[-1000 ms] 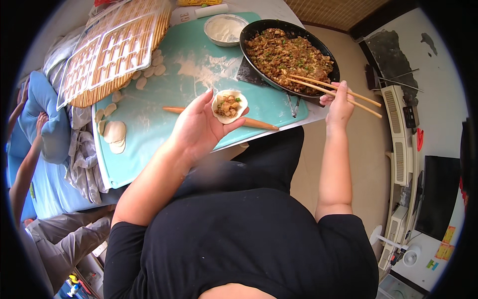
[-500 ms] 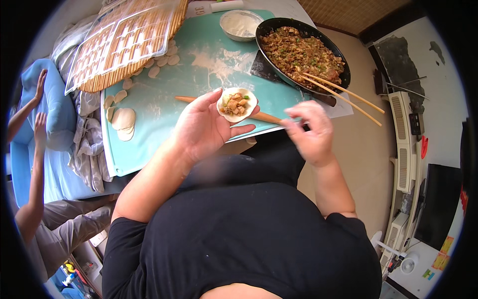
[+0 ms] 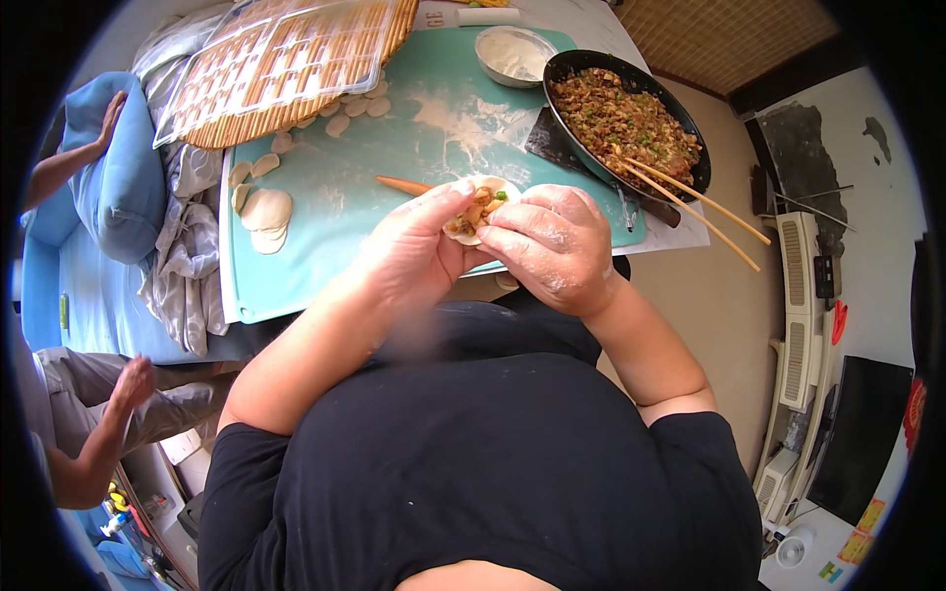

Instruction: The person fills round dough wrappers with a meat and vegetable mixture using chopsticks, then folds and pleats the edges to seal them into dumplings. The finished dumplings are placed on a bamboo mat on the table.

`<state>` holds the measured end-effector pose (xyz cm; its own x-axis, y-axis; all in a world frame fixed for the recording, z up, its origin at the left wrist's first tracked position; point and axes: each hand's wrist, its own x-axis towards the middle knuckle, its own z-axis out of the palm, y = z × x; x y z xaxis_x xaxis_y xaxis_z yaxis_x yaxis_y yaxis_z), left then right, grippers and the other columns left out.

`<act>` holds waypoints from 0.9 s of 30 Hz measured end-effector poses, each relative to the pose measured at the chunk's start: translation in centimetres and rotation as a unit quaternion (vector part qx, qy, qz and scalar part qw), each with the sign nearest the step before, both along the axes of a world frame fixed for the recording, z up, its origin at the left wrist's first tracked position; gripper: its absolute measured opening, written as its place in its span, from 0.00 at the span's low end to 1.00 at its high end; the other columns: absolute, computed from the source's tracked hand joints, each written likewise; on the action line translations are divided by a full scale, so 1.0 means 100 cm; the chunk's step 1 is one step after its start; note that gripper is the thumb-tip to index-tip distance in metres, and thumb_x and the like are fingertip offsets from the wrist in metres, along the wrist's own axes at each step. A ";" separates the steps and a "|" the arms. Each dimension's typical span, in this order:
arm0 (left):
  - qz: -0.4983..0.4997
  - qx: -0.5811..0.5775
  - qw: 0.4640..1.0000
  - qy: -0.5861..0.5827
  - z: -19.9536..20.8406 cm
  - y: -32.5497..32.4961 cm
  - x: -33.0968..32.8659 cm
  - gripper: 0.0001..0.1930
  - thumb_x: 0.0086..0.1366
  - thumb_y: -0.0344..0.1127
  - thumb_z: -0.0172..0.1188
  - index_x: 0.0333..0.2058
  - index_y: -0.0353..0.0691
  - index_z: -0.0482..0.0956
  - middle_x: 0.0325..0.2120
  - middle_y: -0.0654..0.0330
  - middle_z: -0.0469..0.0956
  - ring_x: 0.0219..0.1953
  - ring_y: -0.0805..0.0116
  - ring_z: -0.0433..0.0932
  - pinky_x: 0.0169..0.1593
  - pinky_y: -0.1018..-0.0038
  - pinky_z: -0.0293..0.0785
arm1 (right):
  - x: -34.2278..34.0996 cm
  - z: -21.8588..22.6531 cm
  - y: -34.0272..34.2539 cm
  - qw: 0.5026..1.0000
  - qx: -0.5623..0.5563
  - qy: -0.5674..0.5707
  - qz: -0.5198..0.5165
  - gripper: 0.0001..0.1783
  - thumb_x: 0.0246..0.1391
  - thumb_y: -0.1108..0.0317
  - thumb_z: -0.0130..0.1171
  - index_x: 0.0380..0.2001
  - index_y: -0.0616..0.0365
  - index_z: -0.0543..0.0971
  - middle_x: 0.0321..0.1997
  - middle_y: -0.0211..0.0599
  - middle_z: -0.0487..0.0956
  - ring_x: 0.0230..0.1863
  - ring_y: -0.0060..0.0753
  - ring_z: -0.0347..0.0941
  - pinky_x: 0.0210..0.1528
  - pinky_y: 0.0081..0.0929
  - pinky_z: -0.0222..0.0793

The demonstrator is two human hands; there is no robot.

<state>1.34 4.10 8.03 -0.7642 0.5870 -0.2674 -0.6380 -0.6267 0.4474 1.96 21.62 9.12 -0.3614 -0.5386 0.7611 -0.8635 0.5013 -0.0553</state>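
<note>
Between both hands is a round dough wrapper with chopped filling in its middle. My left hand cups it from below, thumb along its left edge. My right hand, dusted with flour, pinches the wrapper's right edge. A wooden rolling pin lies on the mat behind the hands, partly hidden by them. Flat wrappers are stacked at the mat's left, and several more lie along its far left side. The black pan of filling stands at the right, with chopsticks resting across its rim.
A floury turquoise mat covers the table. A bowl of flour stands beside the pan. A round reed tray with a clear plastic divided tray lies at the far left. Another person's hand is at the left, near a blue sofa.
My right hand has come left to the wrapper and now grips its edge. The wrapper has begun to bend. The other person's nearer arm has come down.
</note>
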 end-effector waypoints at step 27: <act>0.084 -0.256 0.904 0.333 0.009 -0.017 0.017 0.21 0.55 0.23 0.59 0.49 0.34 0.69 0.42 0.61 0.75 0.43 0.78 0.72 0.48 0.79 0.69 | 0.003 0.015 -0.021 0.982 -0.113 -0.150 -0.011 0.11 0.34 0.74 0.65 0.26 0.54 0.75 0.27 0.33 0.71 0.29 0.36 0.65 0.31 0.30 0.60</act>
<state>3.07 2.40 8.97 -0.9227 0.3769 0.0812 -0.0353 -0.2922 0.9557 2.25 19.48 10.59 -0.5983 -0.3573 0.7172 -0.7797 0.4659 -0.4184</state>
